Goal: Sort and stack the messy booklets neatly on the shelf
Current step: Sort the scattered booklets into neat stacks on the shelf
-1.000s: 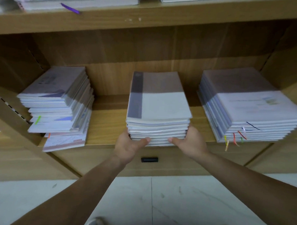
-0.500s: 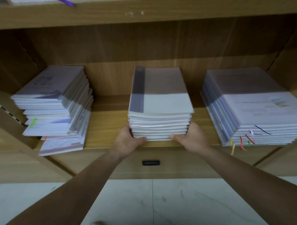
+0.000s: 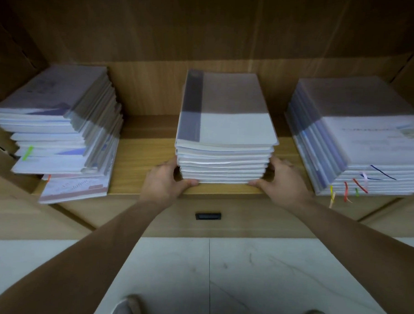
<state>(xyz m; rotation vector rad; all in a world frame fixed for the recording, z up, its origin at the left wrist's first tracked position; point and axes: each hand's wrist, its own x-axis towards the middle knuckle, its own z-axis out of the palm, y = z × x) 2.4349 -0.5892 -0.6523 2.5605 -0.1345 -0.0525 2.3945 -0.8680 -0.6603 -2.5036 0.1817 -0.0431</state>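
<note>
The left hand (image 3: 163, 181) and right hand (image 3: 285, 182) curl their fingers (image 3: 191, 182) round the squared middle stack (image 3: 224, 162), while the skewed left stack (image 3: 60, 136) apparently awaits tidying.

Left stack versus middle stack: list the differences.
The left stack is splayed, its bottom booklet jutting past the shelf edge; the middle stack is squared. The left stack carries a green tab; the middle stack shows none. The left hand and right hand grip the middle stack; the left stack is untouched. Both lie on the shelf.
</note>
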